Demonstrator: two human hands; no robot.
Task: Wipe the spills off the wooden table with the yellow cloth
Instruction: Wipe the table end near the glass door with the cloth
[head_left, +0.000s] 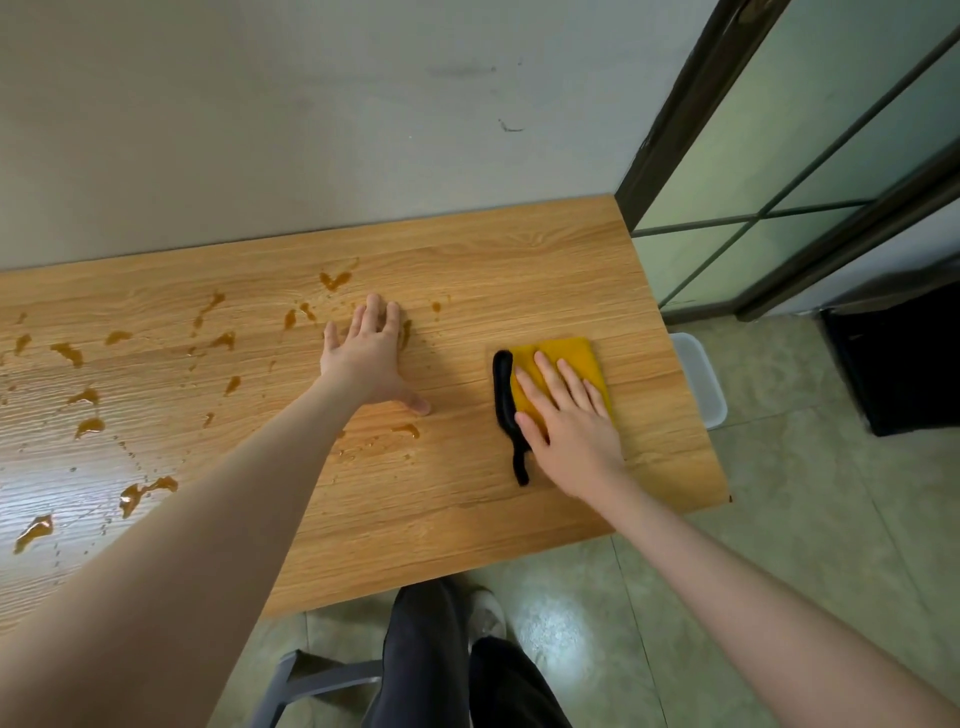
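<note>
A folded yellow cloth (574, 358) lies on the right part of the wooden table (519, 270). My right hand (569, 421) presses flat on the cloth with straight fingers. A thick black streak (503, 395) runs along the cloth's left edge and trails toward me. My left hand (369, 353) rests flat on the table's middle with fingers spread. Several amber spills (88, 426) are scattered over the left and middle of the table, some just beyond my left fingertips.
A grey wall backs the table. A white plastic bin (701, 379) stands on the floor past the table's right edge, beside a glass door with a dark frame (675, 104). A black object (904, 364) sits further right. My legs and a grey stool are below.
</note>
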